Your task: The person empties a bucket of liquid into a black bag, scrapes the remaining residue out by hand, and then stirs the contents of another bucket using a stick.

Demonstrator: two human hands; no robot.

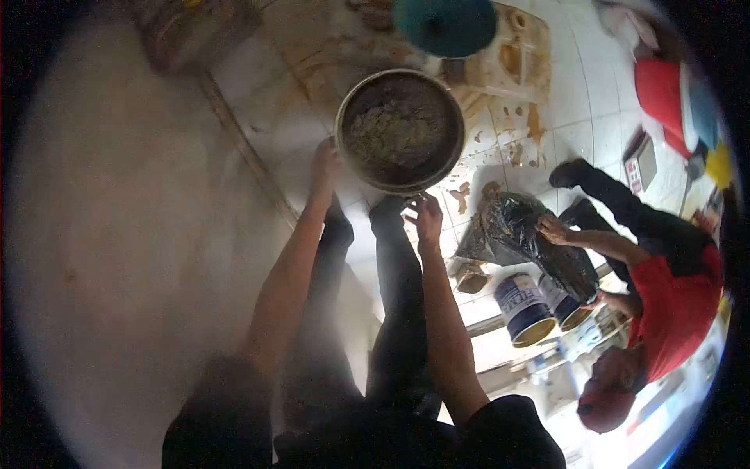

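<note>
A round, deep bucket (400, 191) with a pale rim is in front of me, holding lumpy grey-brown material (394, 133). My left hand (325, 170) is closed against the left side of the bucket, its fingertips partly hidden by the wall. Just below the near rim, toward the right, is my right hand (426, 220). Its fingers are bent and spread apart, and whether they touch the bucket I cannot tell. My shoes and dark trouser legs show below the bucket.
A teal basin (445, 27) stands beyond the bucket, beside a stained board (516, 59). At right, a person in red (676, 313) handles a black plastic bag (519, 227) near two paint buckets (525, 305). Brown spills (535, 125) mark the tiles. A scale (642, 164) lies farther right.
</note>
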